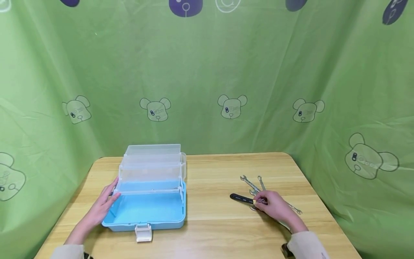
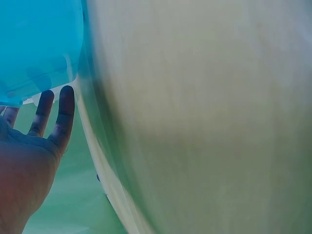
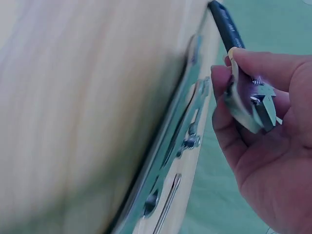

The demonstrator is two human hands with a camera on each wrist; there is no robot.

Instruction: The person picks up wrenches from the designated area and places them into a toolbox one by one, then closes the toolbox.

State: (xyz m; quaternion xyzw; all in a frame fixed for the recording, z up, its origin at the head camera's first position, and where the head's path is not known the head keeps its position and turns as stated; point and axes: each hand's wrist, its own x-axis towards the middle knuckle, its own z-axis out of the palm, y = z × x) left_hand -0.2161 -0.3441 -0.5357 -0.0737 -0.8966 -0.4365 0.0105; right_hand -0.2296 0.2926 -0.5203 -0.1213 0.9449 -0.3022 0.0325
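A light blue toolbox (image 1: 147, 226) with its clear lid and trays folded up and back stands at the left of the table. My left hand (image 1: 102, 207) rests against the box's left side. In the left wrist view its straight fingers (image 2: 64, 114) reach up at the blue wall. On the right, my right hand (image 1: 275, 205) pinches an adjustable wrench (image 1: 242, 198) near its head, the black handle pointing left. The right wrist view shows the wrench's metal jaw and adjusting screw (image 3: 257, 82) within my fingers. Several silver wrenches (image 1: 250, 182) lie under and around that hand.
The wooden table (image 1: 210, 230) carries the box and wrenches. A white latch (image 1: 143, 233) hangs from the box's front. Green curtain (image 1: 200, 72) with bear drawings surrounds the table's back and sides.
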